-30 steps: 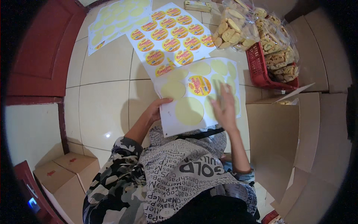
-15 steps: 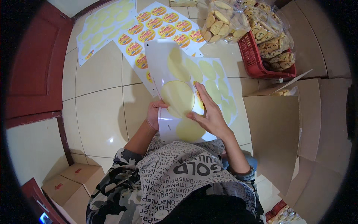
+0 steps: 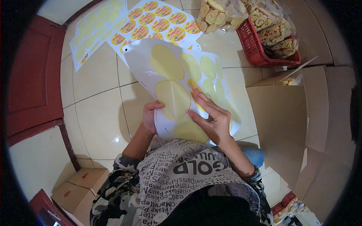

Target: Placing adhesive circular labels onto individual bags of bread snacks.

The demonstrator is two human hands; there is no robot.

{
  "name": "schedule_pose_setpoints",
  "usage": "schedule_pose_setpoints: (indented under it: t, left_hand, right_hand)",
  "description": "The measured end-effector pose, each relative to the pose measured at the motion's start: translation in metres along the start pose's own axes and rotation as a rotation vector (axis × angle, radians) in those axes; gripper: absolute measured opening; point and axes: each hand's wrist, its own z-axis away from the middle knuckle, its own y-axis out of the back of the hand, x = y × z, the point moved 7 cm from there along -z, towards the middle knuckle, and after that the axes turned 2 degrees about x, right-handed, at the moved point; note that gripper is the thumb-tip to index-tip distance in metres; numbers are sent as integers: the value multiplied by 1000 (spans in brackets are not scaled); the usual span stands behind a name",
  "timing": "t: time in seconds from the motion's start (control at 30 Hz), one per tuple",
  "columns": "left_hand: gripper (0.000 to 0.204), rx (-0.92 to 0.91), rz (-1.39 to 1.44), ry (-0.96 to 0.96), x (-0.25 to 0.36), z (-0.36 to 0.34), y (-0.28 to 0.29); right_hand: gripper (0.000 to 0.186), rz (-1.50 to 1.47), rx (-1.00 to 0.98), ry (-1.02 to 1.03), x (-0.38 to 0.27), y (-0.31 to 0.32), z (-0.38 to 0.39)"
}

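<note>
A large glossy white sticker sheet [image 3: 140, 71] curves upward in front of me, with bare pale-yellow ovals where stickers are gone. Its left edge is pinched between the thumb and fingers of my left hand [image 3: 151, 116]. My right hand [image 3: 217, 119] is bent over an orange-and-yellow oval sticker [image 3: 192, 85] on this sheet, thumb at the lower edge and fingers across it. Those fingers partly cover the sticker, so how much of it is stuck down cannot be seen.
More sheets lie on the tiled floor: one full of round orange stickers [image 3: 160, 24] and another mostly bare [image 3: 90, 32]. A red crate [image 3: 252, 47] of bagged biscuits stands far right, beside a bag of pale biscuits [image 3: 218, 16]. Cardboard boxes [image 3: 281, 128] line the right; a closed carton [image 3: 73, 188] sits lower left.
The sheet has shifted left and opened out flatter. My right fingers have drawn in and bent more, showing more of the orange sticker. My left hand keeps its pinch.
</note>
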Motion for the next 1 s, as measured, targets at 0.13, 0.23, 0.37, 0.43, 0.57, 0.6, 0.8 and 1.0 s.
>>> schedule_pose_setpoints:
  t: [0.13, 0.23, 0.37, 0.43, 0.57, 0.6, 0.8, 1.0]
  left_hand:
    - [58, -49, 19, -3, 0, 0, -8]
    - [58, -18, -10, -31, 2, 1, -8]
    - [57, -58, 21, -5, 0, 3, -11]
    - [57, -31, -5, -27, 1, 3, -8]
    - [57, -32, -18, -25, 2, 4, -7]
    - [57, -42, -27, -16, 1, 4, -10]
    - [53, 67, -118, -58, 7, 12, 7]
    - [48, 237, -185, -154, 18, 23, 31]
  right_hand:
    - [45, -164, -71, -155, 5, -2, 2]
    - [42, -224, -118, -233, 6, -4, 4]
    - [37, -265, -183, -272, 3, -3, 2]
    - [35, -289, -200, -297, 2, -3, 1]
    - [31, -375, -273, -386, 9, -4, 3]
    - [31, -375, -273, -385, 9, -2, 2]
    - [26, -294, -257, -267, 18, -4, -4]
    - [30, -326, 3, -564, 73, 3, 4]
